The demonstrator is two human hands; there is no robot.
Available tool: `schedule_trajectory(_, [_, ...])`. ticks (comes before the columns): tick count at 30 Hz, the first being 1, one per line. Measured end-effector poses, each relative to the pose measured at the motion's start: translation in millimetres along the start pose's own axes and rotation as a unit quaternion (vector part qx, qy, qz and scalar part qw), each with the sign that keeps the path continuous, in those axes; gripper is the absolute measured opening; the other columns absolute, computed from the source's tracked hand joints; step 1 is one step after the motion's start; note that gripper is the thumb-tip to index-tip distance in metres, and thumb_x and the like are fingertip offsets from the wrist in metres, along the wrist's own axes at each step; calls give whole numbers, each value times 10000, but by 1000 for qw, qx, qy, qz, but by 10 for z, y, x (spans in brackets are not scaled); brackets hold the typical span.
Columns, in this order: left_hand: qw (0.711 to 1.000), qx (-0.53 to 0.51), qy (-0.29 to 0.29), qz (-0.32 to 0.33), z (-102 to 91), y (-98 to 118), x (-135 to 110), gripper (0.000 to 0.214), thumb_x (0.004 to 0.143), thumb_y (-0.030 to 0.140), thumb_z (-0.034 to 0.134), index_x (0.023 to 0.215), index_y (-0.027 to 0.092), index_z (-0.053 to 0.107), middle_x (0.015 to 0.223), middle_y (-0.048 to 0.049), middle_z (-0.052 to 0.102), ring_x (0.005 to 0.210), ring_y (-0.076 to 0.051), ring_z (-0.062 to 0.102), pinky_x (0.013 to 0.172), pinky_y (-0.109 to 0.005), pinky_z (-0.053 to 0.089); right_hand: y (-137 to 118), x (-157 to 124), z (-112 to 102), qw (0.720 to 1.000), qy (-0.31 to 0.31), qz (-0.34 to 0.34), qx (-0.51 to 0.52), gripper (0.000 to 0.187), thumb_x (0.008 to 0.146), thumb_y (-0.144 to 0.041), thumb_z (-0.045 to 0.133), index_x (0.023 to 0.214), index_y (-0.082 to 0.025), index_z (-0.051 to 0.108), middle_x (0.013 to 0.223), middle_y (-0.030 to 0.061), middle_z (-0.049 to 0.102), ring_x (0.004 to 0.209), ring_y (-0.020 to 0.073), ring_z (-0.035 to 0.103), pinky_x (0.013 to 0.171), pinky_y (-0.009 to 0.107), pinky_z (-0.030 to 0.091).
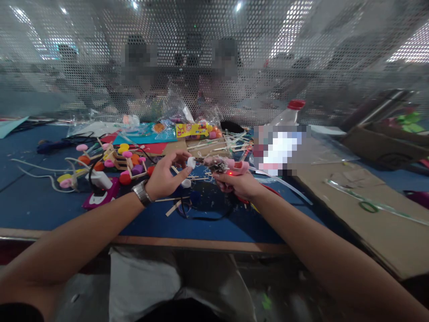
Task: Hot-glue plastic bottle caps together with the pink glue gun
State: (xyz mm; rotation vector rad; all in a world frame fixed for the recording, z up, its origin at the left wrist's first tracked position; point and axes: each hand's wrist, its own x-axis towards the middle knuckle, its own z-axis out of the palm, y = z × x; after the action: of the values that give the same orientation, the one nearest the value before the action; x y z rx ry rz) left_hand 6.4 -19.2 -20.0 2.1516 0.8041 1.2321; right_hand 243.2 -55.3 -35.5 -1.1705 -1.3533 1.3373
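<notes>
In my left hand (169,175), thumb and fingers pinch a small white bottle cap (191,163). My right hand (239,182) is wrapped round a pink hot glue gun (234,165) with a small red light lit on it. The glue gun's tip points left and meets or nearly meets the cap; I cannot tell if they touch. Its front end is crusted with grey-white residue. Just below my left hand, another white cap (186,183) lies on the blue table (140,226) among thin wooden sticks (173,208).
Left of my hands stand wooden-stick pieces with coloured discs (125,177) and a purple power strip (103,194) with a white plug. Behind lie a yellow packet (192,129) and coloured paper. A red-capped plastic bottle (288,114) and cardboard (365,214) are at right. A perforated screen (201,80) rises behind.
</notes>
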Motion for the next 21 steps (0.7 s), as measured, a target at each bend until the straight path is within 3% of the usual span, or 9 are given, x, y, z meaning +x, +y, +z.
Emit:
schedule_trajectory(12, [999, 30, 1, -23, 4, -15, 19, 280, 881, 317, 651, 1113, 165, 610, 1016, -79, 685, 847, -158, 643, 795, -312, 527, -32, -6, 19, 1000, 0, -1, 17, 433, 606, -535, 857, 726, -200, 610, 521, -52, 503, 470, 97, 448, 448, 256, 281])
schedule_trajectory(16, [997, 55, -15, -47, 11, -34, 22, 279, 863, 324, 653, 1090, 165, 620, 1000, -73, 700, 838, -167, 657, 762, -307, 533, -82, -3, 30, 999, 19, -25, 24, 507, 607, -642, 834, 768, -200, 643, 555, -20, 567, 499, 115, 487, 453, 265, 277])
schedule_trajectory(21, [994, 64, -52, -73, 28, -80, 18, 281, 845, 375, 671, 1048, 186, 627, 991, -73, 720, 829, -184, 676, 730, -314, 550, -133, 2, 35, 1000, -10, -24, -2, 620, 592, -794, 758, 687, -197, 624, 544, -5, 554, 499, 112, 480, 452, 267, 263])
